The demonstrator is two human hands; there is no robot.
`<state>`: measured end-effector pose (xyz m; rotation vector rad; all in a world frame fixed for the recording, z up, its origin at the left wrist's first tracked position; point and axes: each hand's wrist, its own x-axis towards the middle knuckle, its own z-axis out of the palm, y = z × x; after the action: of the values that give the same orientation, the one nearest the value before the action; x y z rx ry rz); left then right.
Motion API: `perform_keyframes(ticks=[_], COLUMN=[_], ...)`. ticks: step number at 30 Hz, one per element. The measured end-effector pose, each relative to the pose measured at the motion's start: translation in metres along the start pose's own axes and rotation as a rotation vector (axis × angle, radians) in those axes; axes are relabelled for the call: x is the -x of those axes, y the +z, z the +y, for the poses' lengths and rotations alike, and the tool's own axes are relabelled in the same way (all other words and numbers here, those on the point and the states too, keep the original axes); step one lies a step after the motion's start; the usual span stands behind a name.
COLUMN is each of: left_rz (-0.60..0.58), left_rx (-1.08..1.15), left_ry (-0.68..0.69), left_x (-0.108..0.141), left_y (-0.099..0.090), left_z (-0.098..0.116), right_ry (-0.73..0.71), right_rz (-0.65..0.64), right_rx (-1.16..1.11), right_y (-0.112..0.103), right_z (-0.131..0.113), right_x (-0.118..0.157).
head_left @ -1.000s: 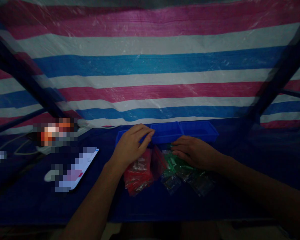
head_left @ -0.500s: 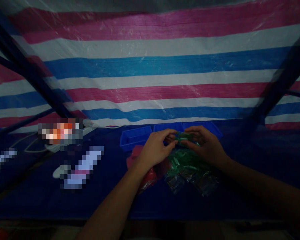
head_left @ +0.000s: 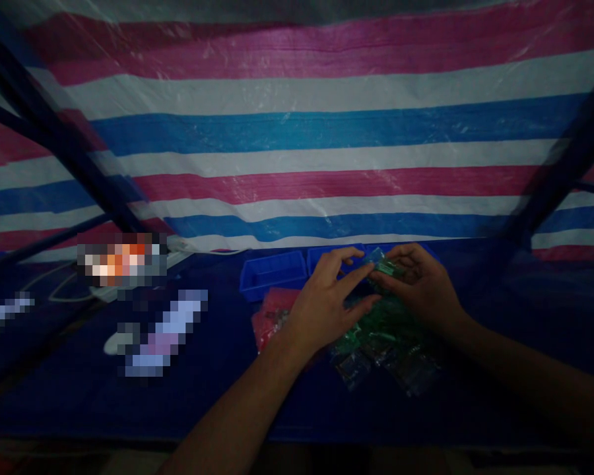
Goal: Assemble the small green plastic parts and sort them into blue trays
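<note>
My right hand (head_left: 416,284) is closed on a small green packet (head_left: 387,266) above the pile. My left hand (head_left: 329,300) is beside it on the left, fingers apart, with its index fingertip close to the packet; whether it touches is unclear. Below both hands lies a pile of green bags (head_left: 386,323). Clear bags with dark contents (head_left: 351,369) lie at the pile's near side. Red bags (head_left: 272,316) sit to the left, partly hidden by my left hand and forearm.
An open blue bin (head_left: 273,272) stands behind the red bags, with more blue bins (head_left: 317,257) to its right, partly behind my hands. A white oval object (head_left: 116,343) and blurred-out items lie left on the blue table (head_left: 218,402). A striped sheet (head_left: 297,132) hangs behind.
My left fingers have spread and come off their pinch at the packet. The packet has shifted slightly up and right with my right hand. More of the red bags shows.
</note>
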<state>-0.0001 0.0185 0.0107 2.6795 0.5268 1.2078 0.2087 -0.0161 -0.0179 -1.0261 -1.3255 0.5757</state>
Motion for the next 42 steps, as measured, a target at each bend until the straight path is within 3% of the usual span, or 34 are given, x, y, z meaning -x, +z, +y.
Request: perform_keyframes(ticks=[4, 8, 12, 14, 20, 25, 28, 31, 34, 39, 42], left_rz=[-0.032, 0.044, 0.114, 0.095, 0.001, 0.063, -0.001, -0.083, -0.042, 0.052, 0.020], left_rx=[0.073, 0.087, 0.098, 0.112, 0.143, 0.128, 0.102, 0.124, 0.121, 0.060, 0.042], left_ry=[-0.017, -0.058, -0.143, -0.171, -0.195, -0.180, -0.128, -0.109, -0.130, -0.187, -0.215], left_x=[0.002, 0.000, -0.003, -0.004, -0.002, -0.002, -0.002, -0.002, -0.003, -0.004, -0.002], left_y=[0.002, 0.000, -0.004, -0.005, -0.004, -0.001, 0.000, -0.001, -0.002, -0.004, -0.003], left_z=[-0.003, -0.007, -0.008, -0.007, -0.005, -0.006, -0.005, -0.003, -0.004, -0.007, -0.006], right_ry=[0.016, -0.010, -0.048, -0.058, -0.107, -0.004, 0.010, -0.061, -0.130, -0.157, -0.130], right_rz=[-0.066, -0.190, -0.088, -0.066, -0.231, -0.067, -0.007, -0.161, -0.296, -0.144, -0.127], right_rx=[-0.032, -0.072, -0.011, 0.030, 0.117, 0.034, -0.011, 0.028, 0.087, 0.172, 0.121], right_y=[0.002, -0.002, -0.004, -0.004, -0.003, -0.005, -0.005, -0.003, -0.002, -0.004, -0.004], right_z=[-0.012, -0.020, -0.012, -0.007, -0.006, 0.000, 0.004, 0.000, -0.006, -0.005, -0.001], right_x=[0.007, 0.010, 0.004, 0.002, 0.001, -0.002, -0.003, -0.002, 0.001, -0.001, -0.002])
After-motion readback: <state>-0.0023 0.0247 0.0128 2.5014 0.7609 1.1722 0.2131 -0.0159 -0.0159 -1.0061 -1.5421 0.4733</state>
